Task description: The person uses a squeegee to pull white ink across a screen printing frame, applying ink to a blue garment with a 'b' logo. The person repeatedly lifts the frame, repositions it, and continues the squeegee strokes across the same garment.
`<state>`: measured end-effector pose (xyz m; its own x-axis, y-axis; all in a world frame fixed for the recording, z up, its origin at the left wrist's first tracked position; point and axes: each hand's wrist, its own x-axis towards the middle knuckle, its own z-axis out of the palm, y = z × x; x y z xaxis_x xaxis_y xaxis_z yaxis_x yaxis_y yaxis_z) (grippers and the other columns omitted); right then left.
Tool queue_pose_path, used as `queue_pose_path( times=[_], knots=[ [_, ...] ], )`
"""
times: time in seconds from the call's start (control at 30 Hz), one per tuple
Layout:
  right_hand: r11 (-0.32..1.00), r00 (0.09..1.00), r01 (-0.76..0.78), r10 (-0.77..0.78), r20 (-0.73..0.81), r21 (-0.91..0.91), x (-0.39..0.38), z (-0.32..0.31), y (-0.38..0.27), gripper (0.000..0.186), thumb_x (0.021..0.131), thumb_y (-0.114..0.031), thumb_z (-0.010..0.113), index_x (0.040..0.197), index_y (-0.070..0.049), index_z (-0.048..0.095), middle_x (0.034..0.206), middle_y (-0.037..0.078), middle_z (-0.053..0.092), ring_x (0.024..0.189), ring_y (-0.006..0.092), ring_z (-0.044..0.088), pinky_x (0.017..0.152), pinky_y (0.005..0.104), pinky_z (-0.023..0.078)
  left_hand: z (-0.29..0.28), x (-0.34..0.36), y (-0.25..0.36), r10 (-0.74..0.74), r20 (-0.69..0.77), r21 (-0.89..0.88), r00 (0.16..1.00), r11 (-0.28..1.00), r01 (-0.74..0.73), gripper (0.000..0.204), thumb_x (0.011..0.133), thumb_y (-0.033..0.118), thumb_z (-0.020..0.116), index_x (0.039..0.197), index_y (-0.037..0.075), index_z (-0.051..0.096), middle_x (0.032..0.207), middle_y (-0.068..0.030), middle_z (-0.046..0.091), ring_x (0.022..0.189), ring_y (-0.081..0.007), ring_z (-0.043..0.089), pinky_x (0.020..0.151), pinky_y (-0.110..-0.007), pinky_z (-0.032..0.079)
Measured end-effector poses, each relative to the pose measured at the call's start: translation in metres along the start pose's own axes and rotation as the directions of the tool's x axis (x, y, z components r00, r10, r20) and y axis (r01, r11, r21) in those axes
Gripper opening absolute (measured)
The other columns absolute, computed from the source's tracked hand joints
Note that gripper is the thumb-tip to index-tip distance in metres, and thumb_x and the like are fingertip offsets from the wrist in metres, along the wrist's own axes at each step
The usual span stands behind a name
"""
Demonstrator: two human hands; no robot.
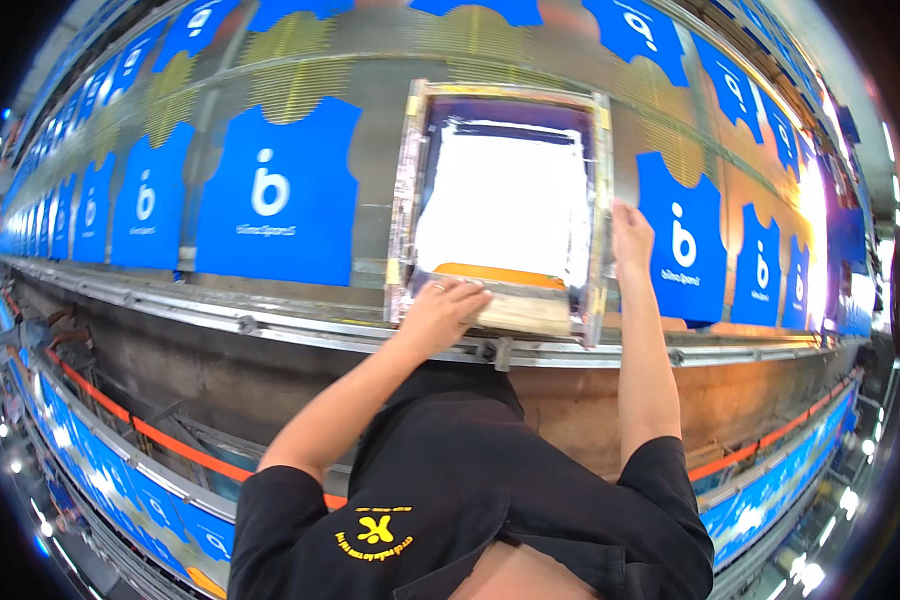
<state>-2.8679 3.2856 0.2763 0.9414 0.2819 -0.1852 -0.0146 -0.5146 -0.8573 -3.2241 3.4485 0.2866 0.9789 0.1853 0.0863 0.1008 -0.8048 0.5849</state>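
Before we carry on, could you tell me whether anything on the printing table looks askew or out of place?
Nothing stands out. The screen frame lies flat, left hand on the squeegee, right hand on the frame's side; the blue shirts lie in even rows.

The person wears a black short-sleeved shirt, its sleeves ending well above the elbows, forearms bare. A small yellow emblem is printed on it near the shoulder of the left arm. A ring sits on a finger of the left hand (440,310).
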Motion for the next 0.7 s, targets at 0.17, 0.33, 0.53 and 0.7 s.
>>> queue_pose_path(
  times=[0.17, 0.33, 0.53, 0.7],
  knots=[
    [0.999, 0.998, 0.038, -0.039, -0.056, -0.022, -0.031, 0.031, -0.030, 0.054, 0.102, -0.046, 0.070, 0.119, 0.005, 0.075, 0.109, 0.016, 0.078, 0.100, 0.0227, 0.070, 0.091, 0.0378, 0.053, -0.041, -0.023, -0.020, -0.046, 0.013, -0.055, 0.999, 0.997, 0.047, 0.055, 0.079, 0.007, 0.078, 0.133, 0.013, 0.068, 0.137, -0.0044, 0.069, 0.128, -0.0273, 0.063, 0.105, -0.044, 0.048],
    [0.989, 0.997, 0.069, -0.062, -0.054, 0.129, -0.078, 0.160, -0.043, 0.043, 0.102, -0.038, 0.074, 0.117, 0.003, 0.075, 0.104, 0.012, 0.077, 0.094, 0.0183, 0.068, 0.086, 0.0339, 0.053, -0.123, -0.078, -0.098, -0.180, 0.123, 0.029, 0.976, 0.984, 0.178, 0.062, 0.080, 0.014, 0.083, 0.138, 0.006, 0.063, 0.142, -0.0106, 0.066, 0.135, -0.0301, 0.059, 0.111, -0.045, 0.047],
    [0.961, 0.994, 0.104, -0.091, -0.063, 0.255, -0.168, 0.331, -0.075, 0.031, 0.104, -0.030, 0.073, 0.111, 0.000, 0.075, 0.097, 0.007, 0.075, 0.086, 0.0137, 0.066, 0.080, 0.0311, 0.053, -0.224, -0.156, -0.221, -0.267, 0.166, 0.128, 0.949, 0.960, 0.247, 0.058, 0.075, 0.010, 0.083, 0.131, 0.010, 0.071, 0.136, -0.0064, 0.072, 0.133, -0.0285, 0.063, 0.107, -0.043, 0.053],
    [0.985, 0.999, -0.037, 0.040, -0.015, 0.166, -0.213, 0.407, -0.115, 0.029, 0.103, -0.030, 0.073, 0.111, -0.002, 0.075, 0.094, 0.006, 0.075, 0.085, 0.0124, 0.066, 0.078, 0.0309, 0.052, -0.275, -0.206, -0.274, -0.180, 0.129, 0.183, 0.975, 0.971, 0.155, 0.055, 0.078, 0.003, 0.073, 0.132, 0.012, 0.071, 0.131, -0.0079, 0.074, 0.125, -0.0300, 0.067, 0.103, -0.043, 0.055]
  ],
)
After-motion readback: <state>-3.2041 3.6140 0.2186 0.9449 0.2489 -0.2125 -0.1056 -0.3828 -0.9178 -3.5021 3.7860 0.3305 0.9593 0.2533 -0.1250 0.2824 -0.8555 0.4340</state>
